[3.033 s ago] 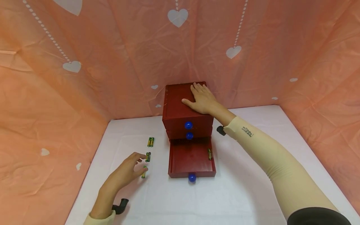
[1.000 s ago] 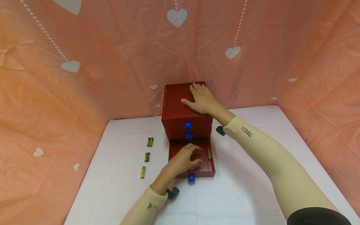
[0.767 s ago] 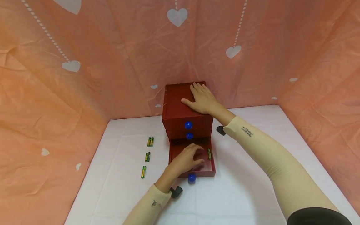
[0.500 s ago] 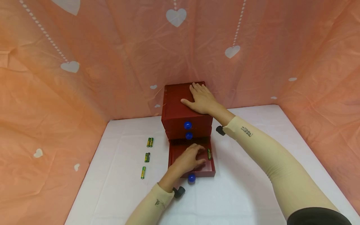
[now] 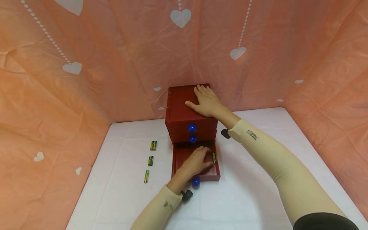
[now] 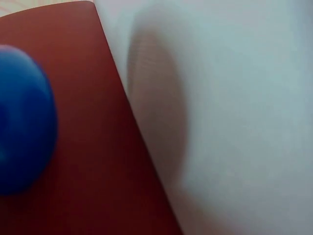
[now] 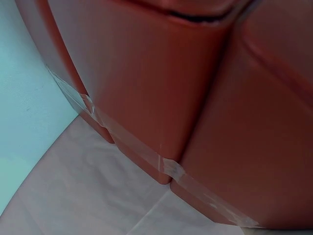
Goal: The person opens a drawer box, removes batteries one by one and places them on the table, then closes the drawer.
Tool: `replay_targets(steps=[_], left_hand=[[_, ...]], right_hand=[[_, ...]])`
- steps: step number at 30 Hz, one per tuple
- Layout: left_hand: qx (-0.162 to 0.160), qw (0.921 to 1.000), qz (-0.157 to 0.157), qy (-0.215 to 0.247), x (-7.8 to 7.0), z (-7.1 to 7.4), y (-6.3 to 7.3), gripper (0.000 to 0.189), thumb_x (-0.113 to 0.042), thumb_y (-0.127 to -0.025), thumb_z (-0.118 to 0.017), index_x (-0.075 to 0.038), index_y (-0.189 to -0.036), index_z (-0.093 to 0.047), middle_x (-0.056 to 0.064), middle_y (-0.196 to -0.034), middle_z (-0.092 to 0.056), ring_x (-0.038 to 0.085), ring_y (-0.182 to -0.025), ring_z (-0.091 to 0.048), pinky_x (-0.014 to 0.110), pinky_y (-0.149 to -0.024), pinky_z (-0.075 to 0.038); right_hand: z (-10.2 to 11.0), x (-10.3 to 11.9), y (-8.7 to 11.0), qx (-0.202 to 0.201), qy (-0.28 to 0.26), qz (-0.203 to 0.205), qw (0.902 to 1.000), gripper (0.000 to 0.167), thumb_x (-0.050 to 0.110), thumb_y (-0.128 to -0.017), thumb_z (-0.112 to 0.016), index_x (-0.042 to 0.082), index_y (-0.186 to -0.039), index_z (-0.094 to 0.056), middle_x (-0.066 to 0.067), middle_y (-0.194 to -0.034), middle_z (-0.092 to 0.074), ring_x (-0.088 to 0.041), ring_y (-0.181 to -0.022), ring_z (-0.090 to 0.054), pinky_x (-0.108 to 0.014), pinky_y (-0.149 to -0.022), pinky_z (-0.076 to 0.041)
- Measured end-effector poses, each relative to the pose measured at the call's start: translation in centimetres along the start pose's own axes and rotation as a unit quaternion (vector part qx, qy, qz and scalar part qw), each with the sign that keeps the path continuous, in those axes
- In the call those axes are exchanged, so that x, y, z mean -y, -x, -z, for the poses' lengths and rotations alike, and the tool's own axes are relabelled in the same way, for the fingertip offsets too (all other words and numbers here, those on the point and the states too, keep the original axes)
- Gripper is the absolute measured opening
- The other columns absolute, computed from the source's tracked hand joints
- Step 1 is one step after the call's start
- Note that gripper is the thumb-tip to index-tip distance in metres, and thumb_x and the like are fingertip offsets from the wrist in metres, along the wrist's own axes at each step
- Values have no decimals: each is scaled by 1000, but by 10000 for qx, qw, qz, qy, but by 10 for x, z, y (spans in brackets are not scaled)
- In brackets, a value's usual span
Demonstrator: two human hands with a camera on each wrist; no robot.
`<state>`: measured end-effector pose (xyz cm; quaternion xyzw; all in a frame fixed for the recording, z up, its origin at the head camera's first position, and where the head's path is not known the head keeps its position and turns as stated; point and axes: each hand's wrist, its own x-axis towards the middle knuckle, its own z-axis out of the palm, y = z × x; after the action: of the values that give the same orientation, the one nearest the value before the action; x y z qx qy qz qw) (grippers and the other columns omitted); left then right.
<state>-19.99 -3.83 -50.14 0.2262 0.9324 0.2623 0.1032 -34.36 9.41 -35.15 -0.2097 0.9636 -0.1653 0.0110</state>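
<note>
My right hand [image 5: 206,101] lies flat on top of a dark red drawer unit [image 5: 179,105], fingers spread. The lowest drawer [image 5: 205,178] is pulled out. Over it is my left hand [image 5: 195,163], thumb and fingers parted and bent, tips right at a green-and-yellow battery [image 5: 214,158] along the drawer's right wall. In the left wrist view a blue knob [image 6: 24,122] shows on the red drawer front [image 6: 88,98], and the hand is out of sight. The right wrist view shows the unit's red side [image 7: 132,73], with strips of clear tape [image 7: 173,169].
On the white tablecloth [image 5: 126,195] left of the unit lie two pairs of batteries, one pair [image 5: 155,145] farther back and another pair [image 5: 149,161] nearer, plus a single battery [image 5: 146,176]. A pink curtain [image 5: 138,57] with white hearts rises behind and at both sides.
My left hand has moved right from beside the batteries on the table into the open drawer, then closer to the battery there. The right hand has stayed on the unit.
</note>
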Motion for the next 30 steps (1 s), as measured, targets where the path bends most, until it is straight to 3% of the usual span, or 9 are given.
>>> replay_targets(steps=[15,30], left_hand=[[22,9997,92,-208,-7,0,-6,54,-28,-96,-84,-8,-142,-63,6,-127,-63,22,-119,-60,38,-111,-53],[14,9991,166,-378,-8,-4,-9,53,-29,-97,-83,-9,-141,-63,8,-130,-62,24,-122,-61,38,-112,-52]], right_hand=[[3,2,2,16,-18,-13,10000,92,63,-109,-42,-2,-169,-17,-21,-178,-10,-36,-166,-6,-45,-134,3],[1,3,3,-14,29,-22,10000,92,64,-109,-42,-1,-170,-17,-20,-178,-9,-36,-166,-5,-45,-134,4]])
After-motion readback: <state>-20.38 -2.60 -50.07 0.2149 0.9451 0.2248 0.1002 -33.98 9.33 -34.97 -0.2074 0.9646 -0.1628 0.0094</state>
